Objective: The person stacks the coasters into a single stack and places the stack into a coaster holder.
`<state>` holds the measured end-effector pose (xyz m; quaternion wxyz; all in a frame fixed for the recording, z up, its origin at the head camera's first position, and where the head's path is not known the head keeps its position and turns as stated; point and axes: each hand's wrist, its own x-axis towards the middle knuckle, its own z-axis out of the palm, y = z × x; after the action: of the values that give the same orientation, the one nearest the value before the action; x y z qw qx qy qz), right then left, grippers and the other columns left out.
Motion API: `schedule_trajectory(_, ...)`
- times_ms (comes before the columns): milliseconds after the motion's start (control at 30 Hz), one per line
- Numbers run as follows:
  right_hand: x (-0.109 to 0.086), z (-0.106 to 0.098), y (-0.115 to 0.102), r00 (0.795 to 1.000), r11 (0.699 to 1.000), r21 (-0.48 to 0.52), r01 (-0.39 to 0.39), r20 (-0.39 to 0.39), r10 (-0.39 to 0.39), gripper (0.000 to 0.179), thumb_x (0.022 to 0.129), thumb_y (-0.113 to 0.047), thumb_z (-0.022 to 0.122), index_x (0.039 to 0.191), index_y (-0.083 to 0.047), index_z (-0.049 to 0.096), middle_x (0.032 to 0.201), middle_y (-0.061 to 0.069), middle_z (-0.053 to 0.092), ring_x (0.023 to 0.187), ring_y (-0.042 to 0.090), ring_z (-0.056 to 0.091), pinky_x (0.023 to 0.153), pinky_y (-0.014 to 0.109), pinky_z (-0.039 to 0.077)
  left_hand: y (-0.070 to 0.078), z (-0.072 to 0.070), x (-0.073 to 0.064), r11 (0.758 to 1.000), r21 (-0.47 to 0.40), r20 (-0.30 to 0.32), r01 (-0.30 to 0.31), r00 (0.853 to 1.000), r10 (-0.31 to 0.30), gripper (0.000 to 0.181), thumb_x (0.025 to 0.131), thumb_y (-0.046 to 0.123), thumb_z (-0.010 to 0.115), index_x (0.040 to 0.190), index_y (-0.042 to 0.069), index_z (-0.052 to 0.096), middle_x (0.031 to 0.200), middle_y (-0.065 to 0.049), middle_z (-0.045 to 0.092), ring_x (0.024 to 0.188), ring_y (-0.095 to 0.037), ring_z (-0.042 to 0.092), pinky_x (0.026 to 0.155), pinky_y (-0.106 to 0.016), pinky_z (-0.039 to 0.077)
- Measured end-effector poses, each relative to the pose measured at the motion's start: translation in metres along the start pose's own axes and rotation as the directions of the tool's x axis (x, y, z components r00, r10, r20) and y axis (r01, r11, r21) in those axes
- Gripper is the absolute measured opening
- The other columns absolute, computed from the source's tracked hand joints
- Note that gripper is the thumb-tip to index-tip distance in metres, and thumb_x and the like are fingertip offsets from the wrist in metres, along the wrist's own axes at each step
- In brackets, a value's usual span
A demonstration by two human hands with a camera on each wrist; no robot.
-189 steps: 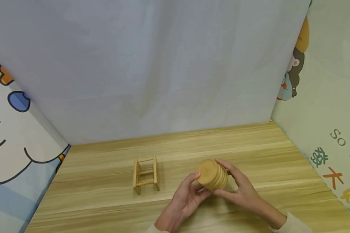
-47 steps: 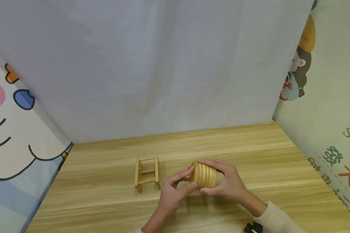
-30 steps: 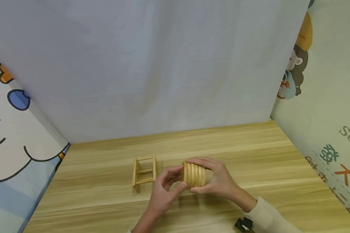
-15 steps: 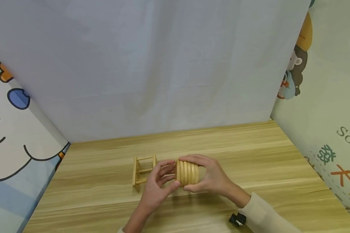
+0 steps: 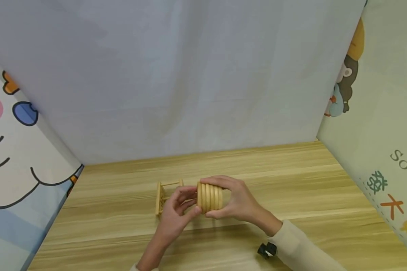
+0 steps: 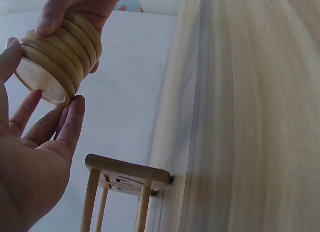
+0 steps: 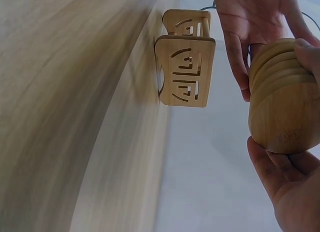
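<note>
Above the table, both hands hold a stack of several round wooden coasters [image 5: 210, 197] turned on its side. My right hand [image 5: 239, 203] grips it from the right, thumb below and fingers over the top edge. With thumb and fingertips, my left hand [image 5: 171, 224] holds the rim at the left end. The left wrist view shows the end coaster's pale recessed face on the stack [image 6: 60, 54]; the smooth face at the other end of the coasters [image 7: 287, 117] appears in the right wrist view. Behind my left hand, partly hidden, stands a small wooden rack [image 5: 159, 199].
Cut-out patterns mark the rack's side panel [image 7: 185, 71], and rods join its two sides. The wood-grain table [image 5: 274, 169] meets a pale cloth backdrop [image 5: 203, 94] at the back. Printed panels flank both sides. A small black device [image 5: 267, 249] sits by the right sleeve.
Both hands have carried the coaster stack leftward toward the rack, which my left hand now partly covers. Earlier the stack's round face was turned up; now its edges face the head view.
</note>
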<state>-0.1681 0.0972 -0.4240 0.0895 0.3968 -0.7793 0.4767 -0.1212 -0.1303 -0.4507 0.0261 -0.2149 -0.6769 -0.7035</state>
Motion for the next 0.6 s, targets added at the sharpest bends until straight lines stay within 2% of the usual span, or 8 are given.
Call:
schedule_trajectory(200, 0.006, 0.004, 0.0, 1.0, 1.0, 0.013, 0.012, 0.011, -0.012, 0.075, 0.07, -0.026, 0.096, 0.138, -0.021, 0.065, 0.13, -0.002, 0.069, 0.114, 0.016, 0.066, 0.087, 0.033, 0.059, 0.002, -0.007, -0.001, 1.0, 0.03, -0.014, 0.01, 1.0, -0.009, 0.046, 0.092, -0.001, 0.072, 0.134, -0.001, 0.052, 0.136, -0.022, 0.057, 0.123, -0.02, 0.062, 0.104, -0.034, 0.052)
schedule_trajectory(367, 0.011, 0.008, -0.001, 1.0, 1.0, 0.021, 0.011, 0.027, -0.012, 0.074, 0.071, -0.026, 0.095, 0.138, -0.022, 0.065, 0.129, -0.003, 0.069, 0.114, 0.016, 0.066, 0.088, 0.033, 0.059, 0.004, -0.016, -0.003, 0.999, 0.045, 0.007, 0.014, 1.0, -0.014, 0.047, 0.093, -0.002, 0.071, 0.135, 0.0, 0.05, 0.137, -0.022, 0.058, 0.123, -0.022, 0.062, 0.103, -0.033, 0.053)
schedule_trajectory(600, 0.02, 0.012, -0.005, 0.999, 1.0, 0.018, 0.003, 0.041, -0.004, 0.076, 0.069, -0.027, 0.096, 0.138, -0.026, 0.065, 0.131, -0.008, 0.068, 0.121, 0.014, 0.063, 0.094, 0.035, 0.056, 0.009, -0.025, -0.004, 0.998, 0.045, 0.008, 0.05, 0.999, -0.051, 0.05, 0.093, 0.0, 0.072, 0.137, 0.0, 0.048, 0.14, -0.022, 0.057, 0.123, -0.02, 0.063, 0.103, -0.033, 0.053)
